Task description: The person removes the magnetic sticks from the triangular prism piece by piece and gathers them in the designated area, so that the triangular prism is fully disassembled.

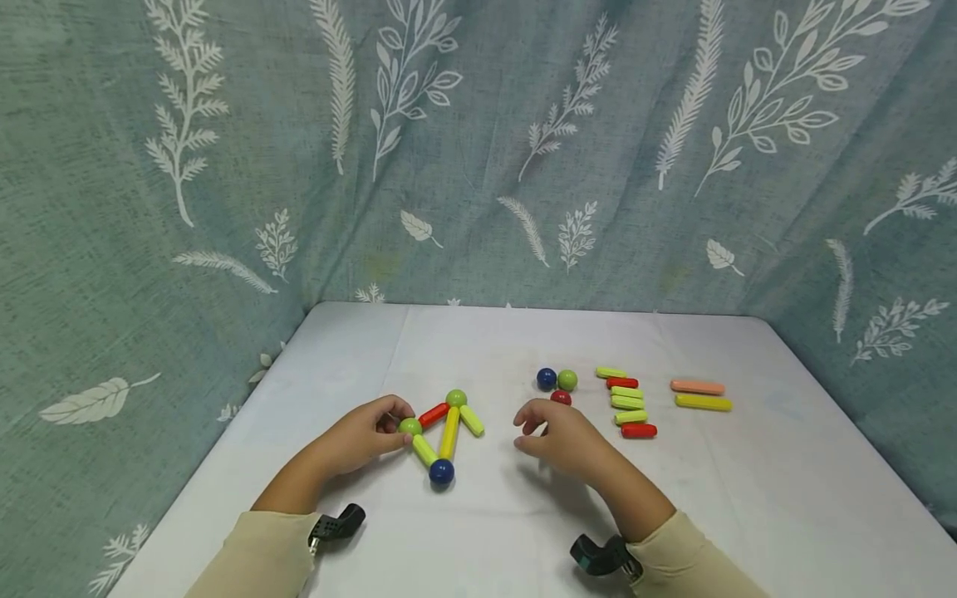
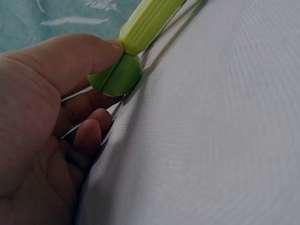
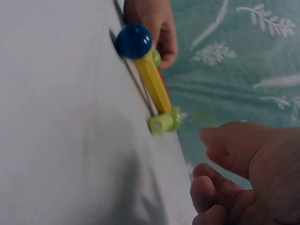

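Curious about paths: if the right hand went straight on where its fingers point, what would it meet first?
Probably the short lime stick on the right of the joined shape, though how high the right hand hovers is hard to judge.

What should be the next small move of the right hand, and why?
Probably the right hand should pick up the red ball. It holds nothing and is close to this ball, while the lime rod on the far green ball has a free end that could take it. The left hand pinches the left green ball.
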Demonstrator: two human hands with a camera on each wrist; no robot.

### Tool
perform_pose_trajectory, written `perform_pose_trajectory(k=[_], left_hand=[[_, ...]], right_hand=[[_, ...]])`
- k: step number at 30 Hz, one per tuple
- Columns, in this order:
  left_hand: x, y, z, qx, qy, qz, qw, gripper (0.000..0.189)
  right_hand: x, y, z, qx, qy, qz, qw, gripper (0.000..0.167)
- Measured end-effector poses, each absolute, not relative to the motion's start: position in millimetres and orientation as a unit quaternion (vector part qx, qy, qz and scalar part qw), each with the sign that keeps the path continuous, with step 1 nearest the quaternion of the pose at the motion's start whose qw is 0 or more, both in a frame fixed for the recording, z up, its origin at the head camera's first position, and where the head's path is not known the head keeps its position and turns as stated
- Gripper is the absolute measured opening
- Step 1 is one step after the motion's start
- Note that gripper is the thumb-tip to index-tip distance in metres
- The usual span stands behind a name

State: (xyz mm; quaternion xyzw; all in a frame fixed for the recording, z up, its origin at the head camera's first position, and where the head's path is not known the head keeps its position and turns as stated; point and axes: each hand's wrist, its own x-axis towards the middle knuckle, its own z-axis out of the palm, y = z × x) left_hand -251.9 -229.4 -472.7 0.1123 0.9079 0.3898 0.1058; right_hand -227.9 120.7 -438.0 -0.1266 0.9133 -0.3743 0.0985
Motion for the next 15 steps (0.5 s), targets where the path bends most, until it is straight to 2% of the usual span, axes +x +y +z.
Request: perform_pose_trajectory(k=[6, 15], left_hand=[[-254, -228, -473, 0.111, 0.909, 0.389, 0.105, 0.030], [-255, -229, -475, 0.118, 0.909, 0.386, 0.101, 0.031]], right_hand=[[-241, 93, -451, -0.114, 0.905, -0.390, 0.126, 0.029], [-250, 68, -459, -0.117, 0.903, -0.395, 0.122, 0.034]])
